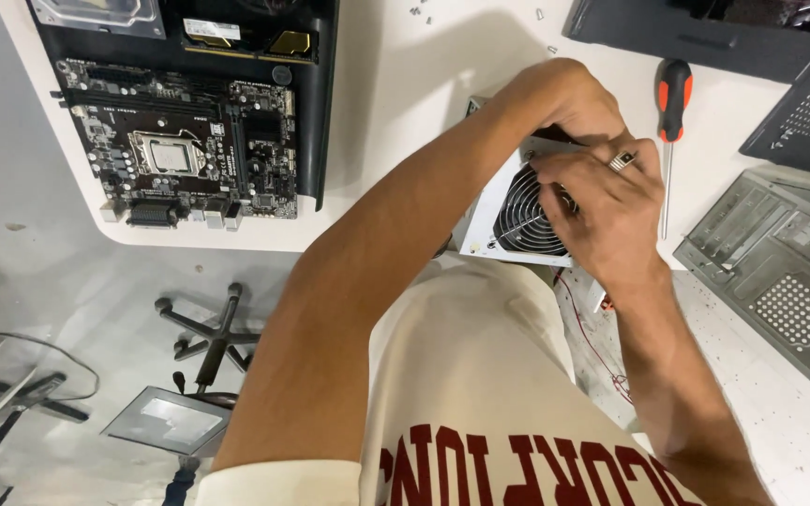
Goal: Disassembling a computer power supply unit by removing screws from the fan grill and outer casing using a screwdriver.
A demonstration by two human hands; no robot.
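Observation:
A grey power supply (506,223) with a round fan grille stands on the near edge of the white table (396,112). My left hand (564,98) reaches in from the left and grips its far top edge. My right hand (611,211), with a ring on one finger, lies over the fan side, fingers curled against the casing by the left hand's fingertips. What the fingertips pinch is hidden. Thin red wires (592,333) hang from the unit below the table edge.
A red and black screwdriver (673,103) lies right of the hands. A motherboard (175,150) rests on a black tray at the left. A grey metal case panel (780,272) and black case parts (705,33) are at the right. Small screws (419,11) are scattered at the back. A chair base (213,333) stands on the floor.

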